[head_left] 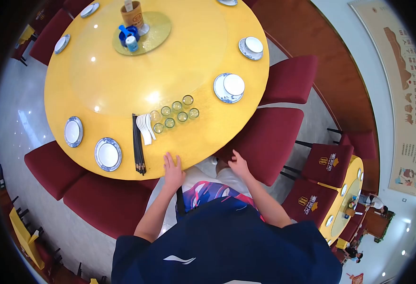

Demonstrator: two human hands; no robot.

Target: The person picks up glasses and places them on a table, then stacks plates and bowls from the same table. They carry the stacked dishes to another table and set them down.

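Observation:
My left hand (173,171) rests on the front edge of the round yellow table (203,146), fingers stretched out and holding nothing. Just left of its fingertips lies a bundle of black chopsticks (138,144). Beside them is a row of white spoons (145,128). Several small clear glasses (182,116) stand in two rows to the right of the spoons. My right hand (238,165) hangs off the table, over a dark red chair (274,137). Its fingers are loosely bent and apart, with nothing visible in them.
Bowls on blue-patterned plates (228,88) sit around the rim, including a plate (108,154) near the front left. On the glass turntable (160,35) are a bamboo holder (132,16) and blue items (129,35). Dark red chairs (56,168) surround the table; another set table (333,225) stands right.

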